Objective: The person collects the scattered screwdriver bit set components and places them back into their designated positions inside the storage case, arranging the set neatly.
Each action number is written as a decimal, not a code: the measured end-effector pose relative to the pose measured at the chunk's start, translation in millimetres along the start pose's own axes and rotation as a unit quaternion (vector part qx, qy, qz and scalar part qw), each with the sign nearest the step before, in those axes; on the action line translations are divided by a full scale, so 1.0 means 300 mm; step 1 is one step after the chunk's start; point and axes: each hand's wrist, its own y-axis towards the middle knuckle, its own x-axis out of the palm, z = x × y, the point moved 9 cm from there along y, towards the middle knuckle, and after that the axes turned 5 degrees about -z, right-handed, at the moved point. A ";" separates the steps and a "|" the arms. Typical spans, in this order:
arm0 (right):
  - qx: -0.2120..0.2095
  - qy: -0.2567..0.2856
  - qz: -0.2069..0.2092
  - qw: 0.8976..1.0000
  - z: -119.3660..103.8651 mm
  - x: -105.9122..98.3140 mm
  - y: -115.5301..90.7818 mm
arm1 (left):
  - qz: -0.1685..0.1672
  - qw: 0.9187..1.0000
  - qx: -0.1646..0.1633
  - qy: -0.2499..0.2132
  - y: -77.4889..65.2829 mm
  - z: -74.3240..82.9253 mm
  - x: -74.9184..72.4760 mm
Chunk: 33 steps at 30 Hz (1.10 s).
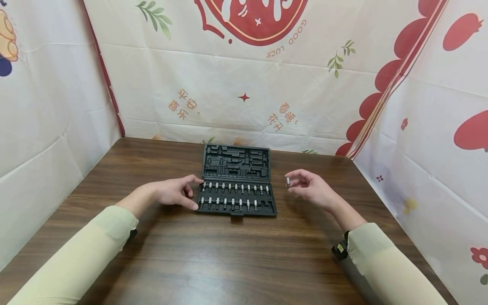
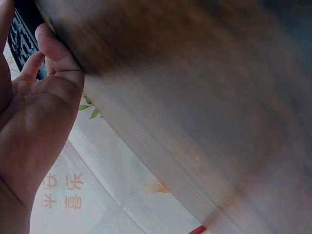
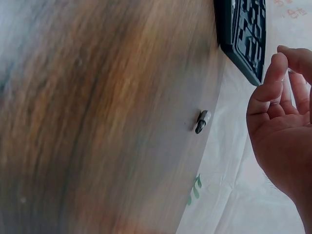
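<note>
A black bit socket case [image 1: 237,213] lies unfolded on the table, with two rows of silver bit sockets in its near half. At its left edge rests my left hand [image 1: 173,191], thumb by the front corner and index finger near the hinge. My right hand [image 1: 310,186], to the right of the case, pinches a bit socket [image 1: 287,182] between thumb and index finger, its silver end up. In the right wrist view the fingers mostly hide that piece. Another bit socket [image 3: 203,121] lies on the table there; in the head view the right hand seems to cover it.
The moulded lid [image 1: 236,162] leans back behind the rows. Two slots [image 1: 267,206] at the right end of the front row hold no bit. Printed cloth [image 1: 244,72] hangs along the back and both sides of the wooden table [image 1: 228,258].
</note>
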 end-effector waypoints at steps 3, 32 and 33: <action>-0.005 -0.001 -0.003 1.000 -0.006 0.011 0.004 | 0.000 1.000 -0.001 -0.001 0.001 -0.002 0.001; -0.032 -0.108 -0.072 0.991 -0.064 0.212 0.033 | 0.000 1.000 -0.001 -0.001 -0.003 0.003 0.001; -0.034 -0.114 -0.075 0.990 -0.067 0.217 0.033 | 0.000 1.000 0.000 -0.001 -0.005 0.005 0.001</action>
